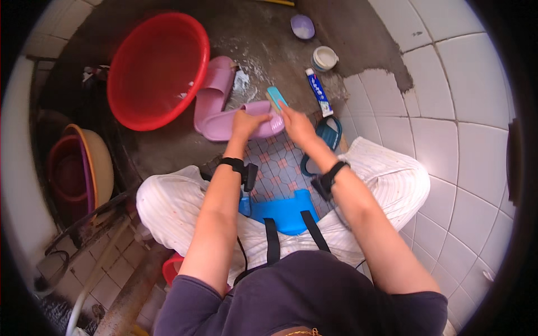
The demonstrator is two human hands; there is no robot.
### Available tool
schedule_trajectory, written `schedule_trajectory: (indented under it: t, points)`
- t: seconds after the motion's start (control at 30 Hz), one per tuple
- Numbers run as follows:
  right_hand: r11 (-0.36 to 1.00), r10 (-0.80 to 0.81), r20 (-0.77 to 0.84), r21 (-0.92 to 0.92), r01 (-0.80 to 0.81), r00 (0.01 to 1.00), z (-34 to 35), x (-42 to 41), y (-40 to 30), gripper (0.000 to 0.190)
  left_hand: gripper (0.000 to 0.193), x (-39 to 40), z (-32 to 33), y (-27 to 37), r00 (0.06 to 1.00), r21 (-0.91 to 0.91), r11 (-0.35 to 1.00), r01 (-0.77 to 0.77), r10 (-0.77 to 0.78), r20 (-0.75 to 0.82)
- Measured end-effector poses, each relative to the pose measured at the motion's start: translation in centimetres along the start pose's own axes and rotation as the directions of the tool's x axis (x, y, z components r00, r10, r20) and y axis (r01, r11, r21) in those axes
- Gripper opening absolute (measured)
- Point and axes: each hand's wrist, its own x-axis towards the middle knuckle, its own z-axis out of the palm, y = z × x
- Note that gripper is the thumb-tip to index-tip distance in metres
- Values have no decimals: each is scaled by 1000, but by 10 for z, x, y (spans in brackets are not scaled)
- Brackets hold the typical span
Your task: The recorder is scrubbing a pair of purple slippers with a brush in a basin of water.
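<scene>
My left hand grips a pink rubber slide slipper lying on its side-to-side length before me, thumb near its strap. In my right hand is a scrubbing brush with a turquoise back and pale bristles, held at the slipper's right end, where whitish foam shows. The other pink slipper lies just beyond, beside a red plastic basin of water. To the right are a blue and white tube, an open white tub and a purple oval dish with white stuff inside.
A dark teal sandal lies by my right forearm. Stacked basins stand at the left. A white tiled wall rises on the right. Wet concrete with foam spreads ahead, and a blue plastic piece is between my legs.
</scene>
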Motion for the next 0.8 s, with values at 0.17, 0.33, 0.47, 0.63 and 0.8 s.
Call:
schedule_trajectory:
  t: [0.17,0.33,0.47,0.63,0.8]
  points:
    - [999,-35,46,-26,36,998,-9,-55,-4,40,78,2,-8,-15,992,41,996,76,-80,95]
    - [982,-10,-25,188,15,1000,-21,-44,5,40,49,-33,15,8,998,-532,847,20,16,63]
    - [946,-25,-40,321,36,999,-15,-35,-14,44,34,-15,-15,-25,979,-243,953,180,-149,140]
    - [937,19,-17,350,-12,1000,-2,-36,7,47,38,-3,-68,-23,986,-556,818,147,-165,18]
    - [920,26,-45,391,-6,999,12,-42,13,55,50,37,-68,4,955,-833,540,119,-291,-52]
